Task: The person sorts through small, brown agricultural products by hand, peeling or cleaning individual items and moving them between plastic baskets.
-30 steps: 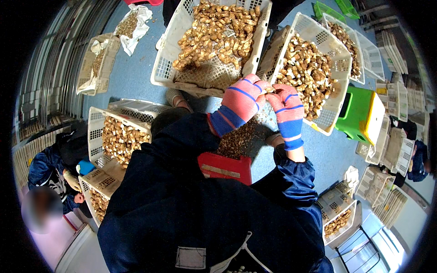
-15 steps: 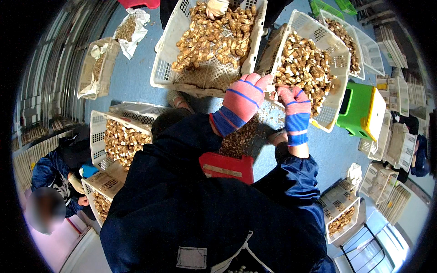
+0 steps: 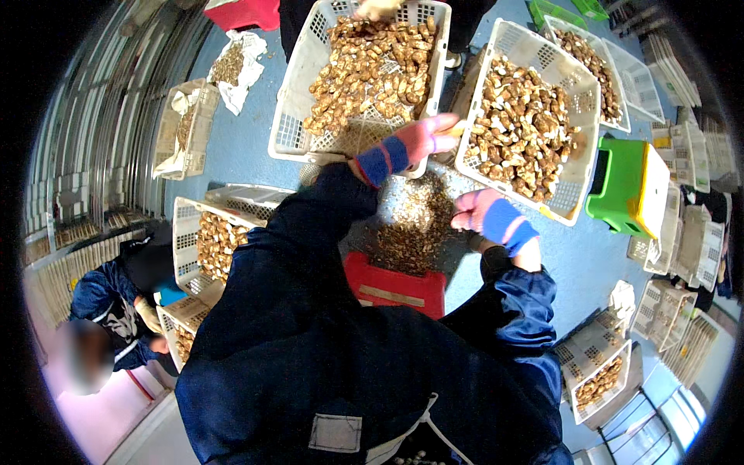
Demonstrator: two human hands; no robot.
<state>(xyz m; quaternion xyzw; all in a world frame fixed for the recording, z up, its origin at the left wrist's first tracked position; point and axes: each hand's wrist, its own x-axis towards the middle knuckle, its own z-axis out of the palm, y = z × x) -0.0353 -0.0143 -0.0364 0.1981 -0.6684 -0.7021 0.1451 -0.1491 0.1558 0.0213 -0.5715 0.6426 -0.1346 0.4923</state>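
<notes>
My left hand [image 3: 422, 142], in a pink and blue striped glove, reaches between the two large crates. Its fingers stretch toward the right crate, with a small tan mushroom [image 3: 459, 129] at their tips. Lower and to the right, my right hand [image 3: 482, 212] wears a matching glove; its fingers are curled together, and what they hold, if anything, is hidden. Brown mushrooms with pale stems [image 3: 527, 128] fill much of the right white crate [image 3: 583, 190]. More brown mushrooms [image 3: 380, 74] lie in the left white crate [image 3: 288, 132]. Below my hands is a heap of brown trimmings [image 3: 411, 240].
Close to my body stands a red stool [image 3: 395, 285]. A green and yellow stool [image 3: 620, 186] is right of the crates. Another person's hand [image 3: 378, 8] is over the far crate. At left, a person [image 3: 116, 294] sits beside mushroom crates [image 3: 186, 240].
My hands have come apart. The right one has dropped toward the trimmings and turned, while the left has opened its fingers toward the right crate. The whole view has shifted slightly.
</notes>
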